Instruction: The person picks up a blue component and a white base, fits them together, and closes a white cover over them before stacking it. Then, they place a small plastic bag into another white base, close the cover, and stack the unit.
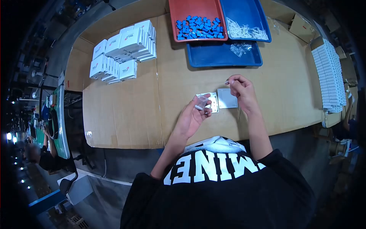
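Note:
My left hand is closed around a small clear plastic bag, its palm turned up. Just behind that hand a white square piece with cut-outs lies on the cardboard, partly covered by my fingers. Beside it on the right is a flat, pale square piece. Over this square's right edge, my right hand is raised with thumb and fingertips pinched together. A tiny light-coloured item sticks out of the pinch, too small to name.
Stacks of white boxes stand at the back left. A red tray holds blue parts, a blue tray white sticks, and a lower blue tray clear bags. White pieces are stacked at right. A person sits far left.

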A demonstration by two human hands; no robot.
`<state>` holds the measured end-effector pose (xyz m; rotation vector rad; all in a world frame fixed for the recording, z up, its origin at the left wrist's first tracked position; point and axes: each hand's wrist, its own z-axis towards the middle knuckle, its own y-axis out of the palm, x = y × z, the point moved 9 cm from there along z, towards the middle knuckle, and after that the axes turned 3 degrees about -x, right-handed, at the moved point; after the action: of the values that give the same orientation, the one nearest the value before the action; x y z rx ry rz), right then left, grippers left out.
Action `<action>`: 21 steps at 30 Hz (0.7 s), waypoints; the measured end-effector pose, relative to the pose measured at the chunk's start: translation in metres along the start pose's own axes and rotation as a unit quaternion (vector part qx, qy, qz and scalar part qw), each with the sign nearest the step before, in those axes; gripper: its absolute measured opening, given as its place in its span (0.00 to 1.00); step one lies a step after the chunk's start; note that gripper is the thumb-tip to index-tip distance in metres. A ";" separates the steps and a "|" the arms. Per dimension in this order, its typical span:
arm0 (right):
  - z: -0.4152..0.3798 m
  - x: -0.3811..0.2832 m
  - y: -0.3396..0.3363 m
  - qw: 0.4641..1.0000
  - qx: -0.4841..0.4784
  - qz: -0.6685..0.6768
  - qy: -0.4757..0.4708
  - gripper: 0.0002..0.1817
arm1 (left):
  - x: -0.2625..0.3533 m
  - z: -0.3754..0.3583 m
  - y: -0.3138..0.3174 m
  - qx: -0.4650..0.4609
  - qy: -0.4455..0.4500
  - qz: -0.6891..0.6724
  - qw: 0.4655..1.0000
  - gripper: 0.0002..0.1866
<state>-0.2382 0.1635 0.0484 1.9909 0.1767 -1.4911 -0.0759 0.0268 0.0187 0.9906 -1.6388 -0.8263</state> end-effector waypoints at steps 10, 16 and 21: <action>-0.016 -0.011 0.063 0.982 -0.096 -0.158 -0.041 0.08 | -0.009 -0.006 -0.003 0.043 -0.035 0.042 0.998 0.26; -0.019 -0.017 0.082 0.933 -0.164 -0.318 0.026 0.06 | -0.004 -0.012 0.000 0.053 -0.036 0.062 0.996 0.25; -0.022 -0.024 0.105 0.884 -0.294 -0.357 -0.069 0.08 | -0.004 -0.012 0.005 0.049 -0.039 0.112 0.992 0.25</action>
<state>-0.1802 0.0991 0.1162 1.3562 1.2561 -1.7130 -0.0645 0.0315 0.0243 0.8309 -1.8350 -0.6454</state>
